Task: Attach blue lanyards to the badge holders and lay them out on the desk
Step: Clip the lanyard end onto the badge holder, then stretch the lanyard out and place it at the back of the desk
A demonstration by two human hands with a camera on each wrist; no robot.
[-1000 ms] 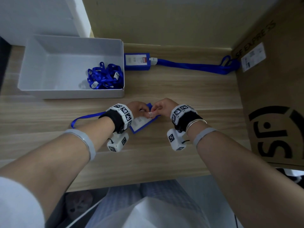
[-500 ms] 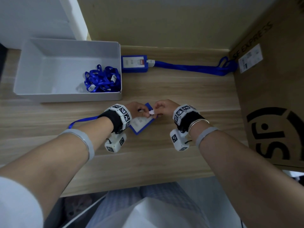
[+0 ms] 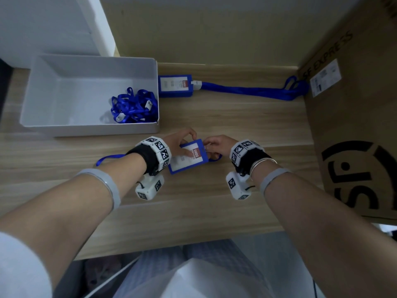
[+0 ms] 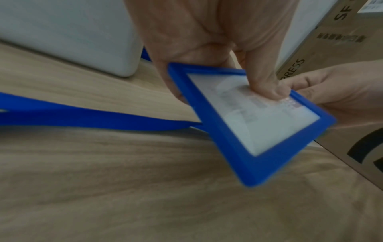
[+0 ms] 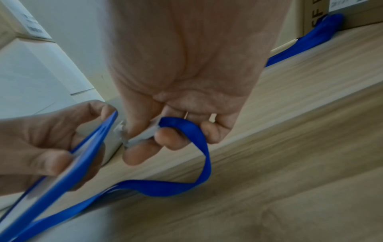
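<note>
Two hands meet over the middle of the wooden worktop (image 3: 214, 211). The left hand (image 3: 179, 143) grips a blue badge holder (image 3: 189, 157), thumb pressed on its clear face, fingers curled behind; in the left wrist view the holder (image 4: 254, 124) is tilted, one corner low toward the worktop. The right hand (image 3: 217, 144) pinches the white plastic clip (image 5: 140, 135) of a blue lanyard (image 5: 186, 163) between thumb and fingers, the clip right at the holder's short edge. Whether the clip is already hooked on cannot be told from these views. From the clip the strap loops down onto the worktop and runs under the holder; its end shows as a loop (image 3: 109, 159) out to the left of the left forearm.

Far side of the worktop: a finished badge holder (image 3: 175, 86) lies flat, its lanyard (image 3: 247, 91) stretched out to the right, the bunched end touching a cardboard box (image 3: 354, 125) printed "SF EXPRESS".

Far left: a white tray (image 3: 64, 130) just beside the finished holder. A tangle of spare blue lanyards (image 3: 134, 107) with white clips sits in its near right corner.

Both wrists carry black bands with white marker blocks.
</note>
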